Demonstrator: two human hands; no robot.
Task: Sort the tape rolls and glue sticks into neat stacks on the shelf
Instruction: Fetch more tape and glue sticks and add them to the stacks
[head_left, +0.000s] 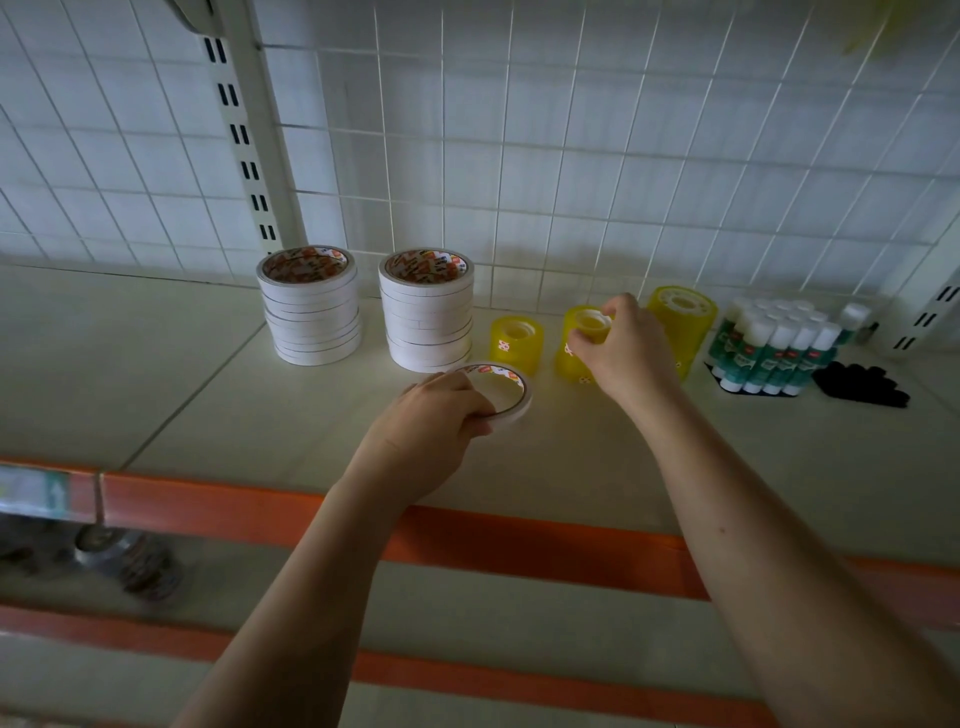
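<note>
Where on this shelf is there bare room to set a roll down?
Free: left of the left white tape stack, and the front strip along the orange edge. Crowded: right side, from yellow rolls to glue sticks.

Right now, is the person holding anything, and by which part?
Left hand grips a white tape roll by its near rim. Right hand pinches the top of a yellow tape stack.

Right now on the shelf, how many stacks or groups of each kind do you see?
White tape stacks: 2
Loose white tape roll, held by left hand: 1
Yellow tape stacks: 3
Glue stick groups: 1
Total: 7
</note>
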